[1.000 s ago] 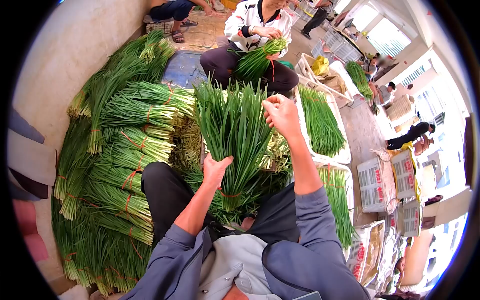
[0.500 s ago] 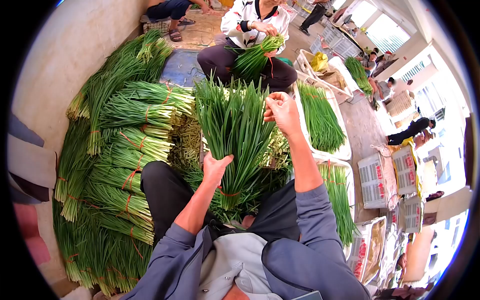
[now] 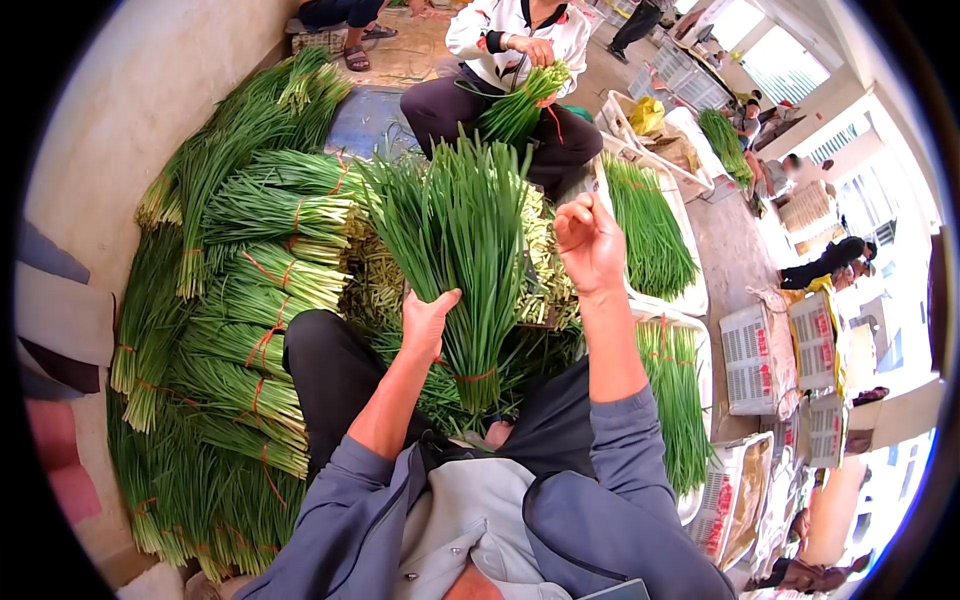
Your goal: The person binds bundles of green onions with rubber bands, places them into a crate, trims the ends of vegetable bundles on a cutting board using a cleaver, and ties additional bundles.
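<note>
My left hand [image 3: 428,325] is wrapped round the left side of a large bunch of long green leaves [image 3: 460,250], held upright with its leaf tips pointing away from me. A red tie [image 3: 474,376] circles the bunch near its base. To the right of the leaves, my right hand [image 3: 591,243] is raised with its fingers curled and pressed together; anything between them is too small to make out. Trimmed stalk pieces [image 3: 376,285] lie behind the bunch. Tied green bundles [image 3: 265,335] are stacked on the left.
Opposite me a seated person [image 3: 515,85] holds another bunch. White crates of greens [image 3: 650,235] stand at the right, with stacked crates [image 3: 745,360] farther over. A wall [image 3: 120,150] runs along the left. More people are in the background.
My right hand has moved a little away from the bunch and turned, its fingers now upward. The bunch in my left hand has tilted slightly to the left at its tips.
</note>
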Available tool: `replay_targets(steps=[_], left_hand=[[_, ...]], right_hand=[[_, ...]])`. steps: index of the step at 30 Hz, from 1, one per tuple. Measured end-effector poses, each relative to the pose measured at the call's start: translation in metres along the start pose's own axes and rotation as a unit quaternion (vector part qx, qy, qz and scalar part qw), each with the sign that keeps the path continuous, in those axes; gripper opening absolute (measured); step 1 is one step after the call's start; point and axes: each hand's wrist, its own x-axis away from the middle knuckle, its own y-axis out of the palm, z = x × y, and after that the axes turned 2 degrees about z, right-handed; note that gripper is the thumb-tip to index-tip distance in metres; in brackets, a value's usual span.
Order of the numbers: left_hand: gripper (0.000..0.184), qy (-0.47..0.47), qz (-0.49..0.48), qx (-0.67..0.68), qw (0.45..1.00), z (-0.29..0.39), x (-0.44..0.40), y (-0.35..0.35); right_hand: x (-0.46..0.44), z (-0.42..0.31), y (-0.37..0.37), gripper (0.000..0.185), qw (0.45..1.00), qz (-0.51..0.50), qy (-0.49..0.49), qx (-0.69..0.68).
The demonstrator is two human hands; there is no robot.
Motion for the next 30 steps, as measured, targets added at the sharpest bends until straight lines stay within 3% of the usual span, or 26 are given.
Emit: replay_targets(steps=[2,4,5,6,8,10,11,12,14,15,20,22,24,26,28,30], left_hand=[[0.043,-0.004,0.001,-0.001,1.000,0.001,-0.002,0.000],[0.042,-0.007,0.015,0.006,1.000,0.001,-0.002,-0.001],[0.042,-0.007,0.018,0.006,1.000,0.001,-0.002,-0.002],[0.041,-0.013,0.031,0.007,0.999,0.002,-0.003,-0.002],[0.039,-0.026,0.060,0.010,0.998,0.003,-0.004,-0.004],[0.037,-0.032,0.074,0.015,0.997,0.004,-0.005,-0.006],[0.035,-0.038,0.083,0.017,0.996,0.004,-0.006,-0.007],[0.033,-0.046,0.091,0.019,0.995,0.004,-0.007,-0.007],[0.034,-0.055,0.084,0.033,0.994,0.000,-0.010,-0.011],[0.034,-0.052,0.087,0.040,0.994,0.000,-0.010,-0.011],[0.032,-0.032,0.101,0.053,0.993,0.003,-0.010,-0.012],[0.033,-0.045,0.115,0.052,0.991,0.002,-0.014,-0.017],[0.033,-0.046,0.115,0.058,0.991,0.004,-0.018,-0.021],[0.032,-0.076,0.145,0.071,0.984,0.009,-0.021,-0.024],[0.031,-0.069,0.149,0.081,0.983,0.012,-0.023,-0.025],[0.031,-0.086,0.180,0.108,0.974,0.016,-0.026,-0.027]], right_hand=[[0.018,-0.008,0.017,0.017,0.964,-0.050,0.025,0.260],[0.035,-0.008,0.036,0.013,0.845,-0.082,0.164,0.502],[0.043,0.000,0.040,0.028,0.809,-0.082,0.208,0.544],[0.045,0.012,0.016,0.026,0.745,-0.110,0.191,0.630],[0.057,0.035,-0.009,0.017,0.684,-0.046,0.195,0.702],[0.070,0.059,0.000,0.021,0.693,0.068,0.232,0.680],[0.074,0.076,-0.028,0.025,0.646,0.023,0.114,0.754],[0.078,0.089,-0.044,0.026,0.635,-0.011,0.021,0.772],[0.082,0.108,-0.055,0.030,0.634,0.024,0.029,0.772],[0.084,0.110,-0.047,0.026,0.604,0.024,0.010,0.796],[0.089,0.110,-0.065,0.021,0.637,0.028,-0.024,0.770],[0.095,0.102,-0.053,0.017,0.745,0.127,0.073,0.651],[0.100,0.098,-0.059,0.017,0.776,0.132,0.080,0.612],[0.108,0.094,-0.069,0.015,0.845,0.168,0.059,0.505],[0.115,0.093,-0.081,0.012,0.857,0.176,0.058,0.481],[0.122,0.095,-0.090,0.008,0.934,0.174,-0.044,0.310]])
